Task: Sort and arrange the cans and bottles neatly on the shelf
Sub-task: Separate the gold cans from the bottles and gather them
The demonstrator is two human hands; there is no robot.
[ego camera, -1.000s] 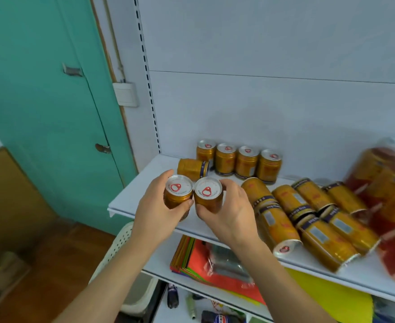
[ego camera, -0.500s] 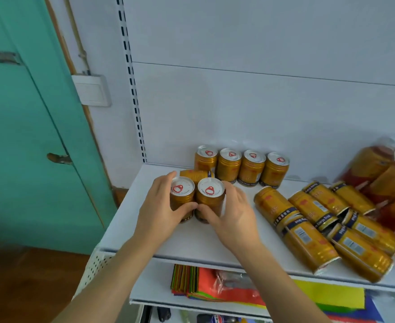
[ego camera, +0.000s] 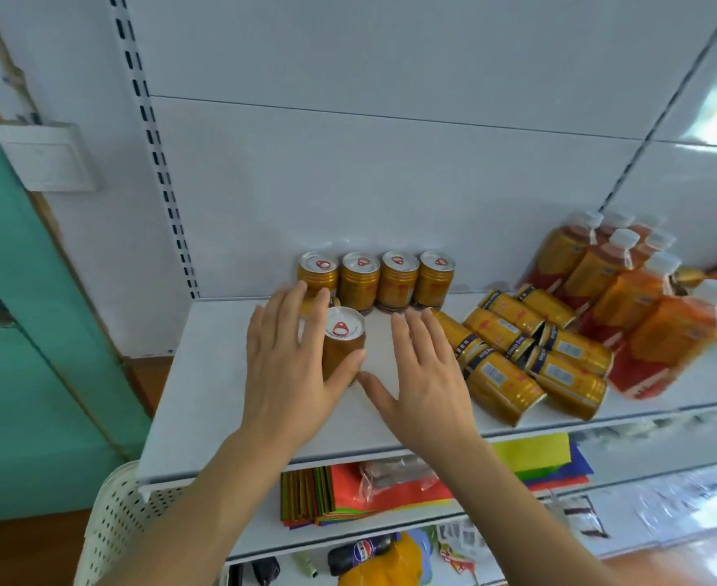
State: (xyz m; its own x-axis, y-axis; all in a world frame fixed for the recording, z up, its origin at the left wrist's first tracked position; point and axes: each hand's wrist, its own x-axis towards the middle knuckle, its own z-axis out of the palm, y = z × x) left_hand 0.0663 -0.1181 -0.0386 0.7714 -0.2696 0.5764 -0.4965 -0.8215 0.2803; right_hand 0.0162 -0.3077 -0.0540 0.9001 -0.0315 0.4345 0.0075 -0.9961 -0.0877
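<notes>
Placement step on the shelf [ego camera: 204,416]: left hand [ego camera: 289,370] rests spread-fingered against an upright can [ego camera: 342,344] before the back row [ego camera: 376,279], right hand [ego camera: 424,374] spread and empty beside it, so next likely comes standing up the toppled cans [ego camera: 526,353] nearby.

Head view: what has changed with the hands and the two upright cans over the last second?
The right hand has let go of its can and now lies open beside the front can, which stands on the shelf. The left hand has straightened its fingers, which hide the second can. The back row of four cans and the lying cans stayed put.
</notes>
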